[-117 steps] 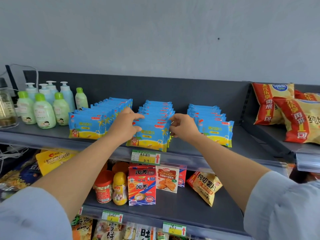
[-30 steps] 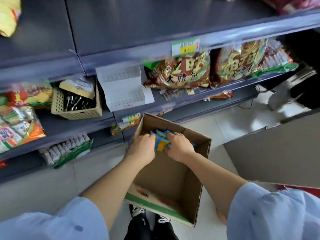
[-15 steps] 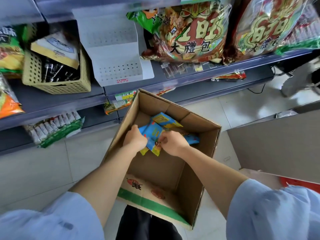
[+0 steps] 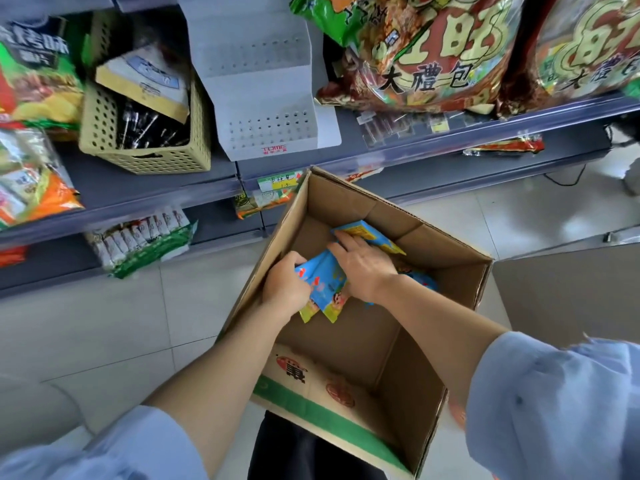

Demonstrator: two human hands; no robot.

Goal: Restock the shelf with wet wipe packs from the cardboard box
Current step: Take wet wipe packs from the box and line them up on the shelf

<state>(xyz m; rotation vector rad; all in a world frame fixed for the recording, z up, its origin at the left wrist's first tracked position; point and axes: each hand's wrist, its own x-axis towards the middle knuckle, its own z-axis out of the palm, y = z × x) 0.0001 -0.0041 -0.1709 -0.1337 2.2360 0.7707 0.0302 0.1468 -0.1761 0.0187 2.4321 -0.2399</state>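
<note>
Wet wipe packs [image 4: 323, 285], blue with yellow ends, sit bunched together inside the open cardboard box [image 4: 446, 258], up against its left wall and raised off the bottom between my two hands. My left hand [image 4: 285, 287] has its fingers curled round the left edge of that bundle and grips it. My right hand [image 4: 363, 268] lies across the top of the bundle from the right, its fingers reaching toward the far side, where the fingertips touch a loose pack [image 4: 372, 235] lying tilted near the box's far corner; the thumb is hidden, so I cannot tell whether this hand is gripping or only pressing down. The two hands are close together, with just the bundle between them. A further bit of blue wrapper [image 4: 420, 280] shows to the right of my right wrist. The box stands on the tiled floor [image 4: 104, 323] in front of the grey shelf [image 4: 138, 192], its far rim just below a price tag [image 4: 278, 181] on the shelf edge. On the shelf I see a yellow perforated basket [image 4: 145, 157] at the left, a white perforated divider [image 4: 263, 81] beside it, and large red and gold snack bags [image 4: 433, 46] to the right. Pale blue sleeves [image 4: 554, 410] cover my arms above the forearms.
</note>
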